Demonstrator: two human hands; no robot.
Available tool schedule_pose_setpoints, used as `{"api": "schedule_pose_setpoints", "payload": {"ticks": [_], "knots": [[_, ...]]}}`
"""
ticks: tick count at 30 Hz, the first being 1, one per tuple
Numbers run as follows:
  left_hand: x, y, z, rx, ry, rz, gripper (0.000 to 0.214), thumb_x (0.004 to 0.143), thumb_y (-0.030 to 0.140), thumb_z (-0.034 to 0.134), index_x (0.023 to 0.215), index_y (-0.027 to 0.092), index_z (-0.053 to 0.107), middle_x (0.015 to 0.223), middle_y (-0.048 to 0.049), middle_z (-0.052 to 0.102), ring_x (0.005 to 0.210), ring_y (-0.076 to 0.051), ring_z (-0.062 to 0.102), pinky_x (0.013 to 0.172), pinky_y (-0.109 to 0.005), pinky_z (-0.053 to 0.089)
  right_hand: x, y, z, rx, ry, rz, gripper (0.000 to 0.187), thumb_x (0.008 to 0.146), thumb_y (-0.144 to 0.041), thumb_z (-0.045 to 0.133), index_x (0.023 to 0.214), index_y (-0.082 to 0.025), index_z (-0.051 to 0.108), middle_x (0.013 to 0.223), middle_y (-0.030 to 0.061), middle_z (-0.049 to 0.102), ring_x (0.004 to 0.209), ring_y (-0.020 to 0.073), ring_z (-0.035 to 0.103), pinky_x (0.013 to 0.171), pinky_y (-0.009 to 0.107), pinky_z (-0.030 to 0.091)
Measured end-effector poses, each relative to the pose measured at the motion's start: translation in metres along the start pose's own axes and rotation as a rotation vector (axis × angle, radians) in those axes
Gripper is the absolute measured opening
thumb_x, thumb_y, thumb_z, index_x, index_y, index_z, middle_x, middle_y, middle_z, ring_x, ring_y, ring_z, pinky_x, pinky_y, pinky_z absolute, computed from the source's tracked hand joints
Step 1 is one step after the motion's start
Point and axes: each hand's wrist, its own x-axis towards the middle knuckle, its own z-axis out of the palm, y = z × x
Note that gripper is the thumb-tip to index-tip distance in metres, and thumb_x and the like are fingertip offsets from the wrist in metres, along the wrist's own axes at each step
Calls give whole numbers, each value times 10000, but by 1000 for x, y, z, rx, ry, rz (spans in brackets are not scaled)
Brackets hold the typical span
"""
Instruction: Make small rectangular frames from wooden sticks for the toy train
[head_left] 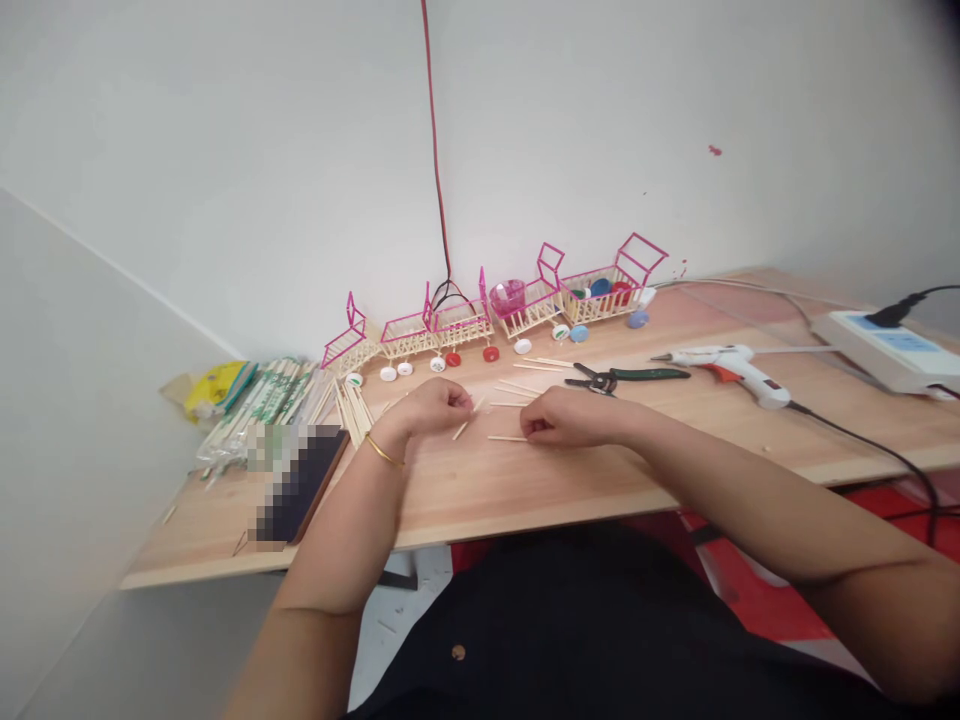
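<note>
Above the wooden table my left hand (435, 405) is closed in a pinch on a short wooden stick (460, 430) that slants down from its fingertips. Facing it, my right hand (559, 415) rests low with curled fingers, closed at the end of another wooden stick (505, 438). Its fingertips are partly hidden. Several loose pale sticks (517, 389) lie just behind the right hand. Green-handled wire strippers (630, 374) lie beyond that hand. Little stick-built carts (525, 310) with pink trim and bottle-cap wheels stand in a row at the back.
A white glue gun (727, 365) lies on the table (465, 495) at right, beside a power strip (885, 350). Bagged sticks (259, 405), a yellow packet (217, 388) and a dark flat object (311, 480), partly pixelated, occupy the left. The wall stands close behind the carts.
</note>
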Motion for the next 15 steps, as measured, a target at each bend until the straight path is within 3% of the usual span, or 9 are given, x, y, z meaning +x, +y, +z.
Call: {"api": "schedule_pose_setpoints", "payload": {"ticks": [4,7,12,15], "knots": [[7,-1,9,-192,-9,-102,129,638,257,593,640,128,587,479,23,510,424,-69,427,430,-182,304,2,2,0,7,16,-14,156,770,-247,517,794,-202,664,709,10,659,619,128,542,564,214,338],[12,0,17,-273,60,-174,72,634,194,596,635,124,580,458,27,505,398,-65,434,419,-179,315,3,11,-4,-35,102,43,172,778,-232,497,790,-192,663,738,24,671,647,137,553,580,219,340],[18,-2,24,-560,200,-153,110,650,144,598,753,107,606,511,37,516,404,-49,425,430,-175,329,-1,35,-16,-237,323,395,227,827,-283,457,844,-187,662,845,68,689,743,182,576,593,250,321],[20,-2,24,-748,224,-119,96,641,140,614,724,118,569,540,46,501,433,-47,439,446,-174,357,-4,46,-23,-286,372,501,260,846,-274,424,852,-163,660,882,114,682,781,209,579,600,269,311]]}}
